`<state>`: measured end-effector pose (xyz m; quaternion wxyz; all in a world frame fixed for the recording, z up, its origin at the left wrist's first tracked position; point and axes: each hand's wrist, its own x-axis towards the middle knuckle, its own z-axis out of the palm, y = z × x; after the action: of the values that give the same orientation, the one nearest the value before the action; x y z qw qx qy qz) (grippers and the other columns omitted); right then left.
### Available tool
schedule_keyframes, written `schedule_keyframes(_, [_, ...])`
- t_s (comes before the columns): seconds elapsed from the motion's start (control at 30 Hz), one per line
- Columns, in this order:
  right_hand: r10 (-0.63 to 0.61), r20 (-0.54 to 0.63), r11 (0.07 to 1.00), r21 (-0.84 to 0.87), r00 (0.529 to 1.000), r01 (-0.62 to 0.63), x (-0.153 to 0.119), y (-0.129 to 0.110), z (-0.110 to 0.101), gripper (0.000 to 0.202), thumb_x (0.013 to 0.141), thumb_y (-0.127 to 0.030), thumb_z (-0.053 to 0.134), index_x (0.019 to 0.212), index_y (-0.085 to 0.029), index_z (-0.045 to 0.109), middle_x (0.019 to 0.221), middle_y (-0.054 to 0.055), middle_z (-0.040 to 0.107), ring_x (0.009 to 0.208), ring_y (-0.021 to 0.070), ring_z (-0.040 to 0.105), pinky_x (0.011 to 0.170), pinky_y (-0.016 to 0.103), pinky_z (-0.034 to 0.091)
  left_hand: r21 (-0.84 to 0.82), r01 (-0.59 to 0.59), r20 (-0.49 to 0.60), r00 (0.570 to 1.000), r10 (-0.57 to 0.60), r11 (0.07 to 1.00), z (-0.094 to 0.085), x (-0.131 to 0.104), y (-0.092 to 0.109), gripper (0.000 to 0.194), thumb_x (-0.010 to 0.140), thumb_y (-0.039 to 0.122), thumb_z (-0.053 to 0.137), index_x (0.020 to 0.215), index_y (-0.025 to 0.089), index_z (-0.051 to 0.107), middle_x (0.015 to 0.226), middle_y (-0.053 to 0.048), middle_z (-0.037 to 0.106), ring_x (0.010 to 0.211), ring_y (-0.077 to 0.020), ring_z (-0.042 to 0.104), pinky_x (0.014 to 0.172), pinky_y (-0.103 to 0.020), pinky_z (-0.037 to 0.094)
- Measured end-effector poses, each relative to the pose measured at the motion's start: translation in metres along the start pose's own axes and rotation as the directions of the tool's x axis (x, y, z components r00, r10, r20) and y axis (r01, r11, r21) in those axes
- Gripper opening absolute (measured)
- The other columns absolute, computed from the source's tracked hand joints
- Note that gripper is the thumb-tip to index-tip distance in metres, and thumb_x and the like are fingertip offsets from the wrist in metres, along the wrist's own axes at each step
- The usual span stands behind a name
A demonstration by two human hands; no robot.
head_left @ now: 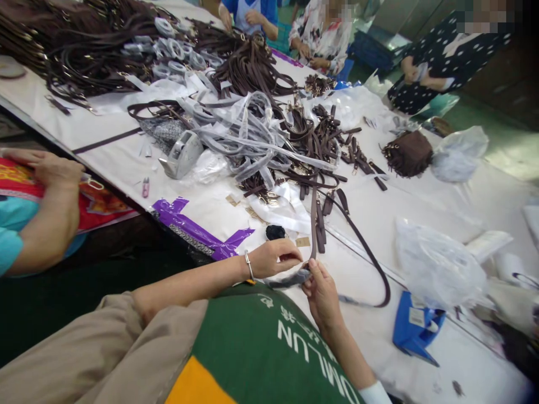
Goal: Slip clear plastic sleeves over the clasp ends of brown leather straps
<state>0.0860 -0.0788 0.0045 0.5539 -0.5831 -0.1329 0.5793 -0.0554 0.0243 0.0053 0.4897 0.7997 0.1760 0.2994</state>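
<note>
At the table's near edge, my right hand [320, 286] pinches a dark brown strap [314, 230] between thumb and fingers. Part of the strap near my hands is covered by a clear plastic sleeve [297, 278]. My left hand [275, 259], with a bracelet at the wrist, is just left of it. Its fingers are drawn together in a pinch over the sleeved part; what lies between them is too small to make out. A long strap loop [381, 269] curves over the table to the right. Short strap pieces with metal clasps [320, 227] lie beyond my hands.
Plastic-wrapped straps [248, 134] and brown straps [248, 67] are heaped ahead. A tape dispenser [184, 154] stands left, near purple tape [202, 233]. On the right lie a plastic bag [438, 269] and a blue box [415, 325]. A co-worker's arm [54, 207] is at left; others stand opposite.
</note>
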Motion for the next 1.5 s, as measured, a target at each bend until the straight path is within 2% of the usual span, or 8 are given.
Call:
schedule_keyframes(0.13, [-0.009, -0.02, 1.0, 0.017, 1.0, 0.01, -0.002, 0.009, 0.007, 0.026, 0.079, -0.042, 0.063, 0.073, -0.019, 0.052, 0.053, -0.008, 0.036, 0.043, 0.004, 0.026, 0.037, 0.016, 0.018, -0.076, -0.033, 0.206, 0.977, 0.048, 0.997, -0.01, -0.003, -0.008, 0.015, 0.086, 0.021, 0.052, 0.093, 0.012, 0.063, 0.08, -0.005, 0.061, 0.07, -0.01, 0.051, 0.069, -0.02, 0.041])
schedule_keyframes(0.33, [-0.017, -0.051, 1.0, -0.008, 0.999, 0.017, -0.004, 0.013, 0.015, 0.027, 0.078, -0.044, 0.062, 0.073, -0.019, 0.052, 0.054, -0.007, 0.038, 0.044, 0.0053, 0.027, 0.037, 0.018, 0.019, -0.007, -0.008, 0.311, 0.951, 0.01, 1.0, -0.007, 0.002, -0.015, 0.007, 0.077, 0.016, 0.057, 0.082, 0.012, 0.061, 0.072, -0.001, 0.058, 0.063, -0.0083, 0.047, 0.061, -0.018, 0.039])
schedule_keyframes(0.53, [-0.02, -0.05, 0.999, -0.033, 0.999, 0.019, -0.005, 0.014, 0.013, 0.028, 0.079, -0.043, 0.062, 0.072, -0.02, 0.049, 0.048, -0.009, 0.034, 0.039, 0.0045, 0.022, 0.036, 0.019, 0.012, 0.049, 0.002, 0.309, 0.951, -0.017, 0.999, -0.009, 0.003, -0.024, 0.008, 0.072, 0.012, 0.056, 0.08, 0.012, 0.059, 0.067, 0.0, 0.056, 0.058, -0.0073, 0.045, 0.057, -0.018, 0.037])
schedule_keyframes(0.83, [0.05, -0.007, 0.999, 0.007, 0.999, -0.05, 0.005, 0.003, 0.005, 0.03, 0.079, -0.049, 0.06, 0.084, -0.019, 0.057, 0.059, -0.005, 0.046, 0.044, 0.0053, 0.032, 0.036, 0.017, 0.018, 0.12, -0.207, 0.342, 0.927, 0.156, 0.971, -0.008, 0.025, -0.029, 0.006, 0.073, 0.01, 0.054, 0.078, 0.014, 0.054, 0.07, -0.001, 0.054, 0.063, -0.0096, 0.045, 0.062, -0.02, 0.038])
schedule_keyframes(1.0, [0.032, -0.016, 0.999, 0.01, 0.999, -0.032, 0.015, -0.008, 0.003, 0.028, 0.072, -0.04, 0.07, 0.073, -0.02, 0.051, 0.05, -0.009, 0.035, 0.041, 0.004, 0.021, 0.036, 0.017, 0.011, 0.149, -0.253, 0.319, 0.927, 0.196, 0.956, -0.011, 0.037, -0.036, 0.006, 0.073, 0.01, 0.053, 0.078, 0.014, 0.053, 0.07, -0.001, 0.054, 0.063, -0.0101, 0.045, 0.062, -0.021, 0.038])
schedule_keyframes(1.17, [0.05, -0.017, 0.999, -0.02, 0.999, -0.05, 0.024, -0.009, 0.002, 0.029, 0.072, -0.039, 0.07, 0.069, -0.019, 0.049, 0.049, -0.008, 0.038, 0.042, 0.0049, 0.027, 0.037, 0.017, 0.014, 0.172, -0.27, 0.303, 0.93, 0.21, 0.948, -0.008, 0.043, -0.045, 0.003, 0.076, 0.013, 0.054, 0.078, 0.015, 0.053, 0.072, -0.002, 0.055, 0.068, -0.0118, 0.048, 0.067, -0.023, 0.04])
schedule_keyframes(1.3, [0.037, -0.018, 0.996, -0.081, 0.999, -0.038, 0.031, -0.009, 0.003, 0.028, 0.073, -0.043, 0.067, 0.072, -0.019, 0.053, 0.05, -0.007, 0.04, 0.041, 0.0052, 0.027, 0.037, 0.019, 0.016, 0.159, -0.198, 0.28, 0.948, 0.148, 0.967, -0.007, 0.047, -0.051, 0.002, 0.075, 0.014, 0.056, 0.076, 0.014, 0.054, 0.07, -0.002, 0.055, 0.067, -0.0112, 0.048, 0.067, -0.022, 0.04])
schedule_keyframes(1.5, [-0.006, 0.026, 0.993, -0.118, 1.0, 0.009, 0.028, -0.014, 0.003, 0.028, 0.078, -0.046, 0.062, 0.076, -0.019, 0.055, 0.053, -0.005, 0.047, 0.044, 0.0064, 0.036, 0.039, 0.019, 0.025, -0.008, 0.09, 0.213, 0.973, -0.086, 0.996, -0.006, 0.048, -0.052, 0.006, 0.071, 0.012, 0.057, 0.078, 0.012, 0.058, 0.067, 0.002, 0.054, 0.058, -0.0068, 0.045, 0.057, -0.017, 0.037])
